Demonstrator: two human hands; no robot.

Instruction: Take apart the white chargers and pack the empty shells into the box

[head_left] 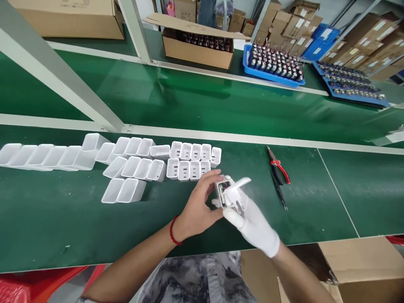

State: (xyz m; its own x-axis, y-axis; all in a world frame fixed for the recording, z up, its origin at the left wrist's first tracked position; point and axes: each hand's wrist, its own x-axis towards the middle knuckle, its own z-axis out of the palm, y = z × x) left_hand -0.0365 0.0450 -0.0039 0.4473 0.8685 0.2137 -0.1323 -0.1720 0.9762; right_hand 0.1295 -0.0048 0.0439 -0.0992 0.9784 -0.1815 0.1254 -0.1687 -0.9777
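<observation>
My bare left hand, with a red bracelet at the wrist, grips a small white housing between thumb and fingers. Through its open end some dark and red parts show inside. My right hand wears a white glove and is closed around a white plastic piece with a flat flap sticking out, right against the housing. Both hands meet above the green table, near its front edge. The gloved fingers partly hide the white piece.
Rows of white open boxes stand on the left and middle. Red-handled pliers and black tweezers lie to the right. On the back shelf are a carton, a blue tray of parts and another blue tray.
</observation>
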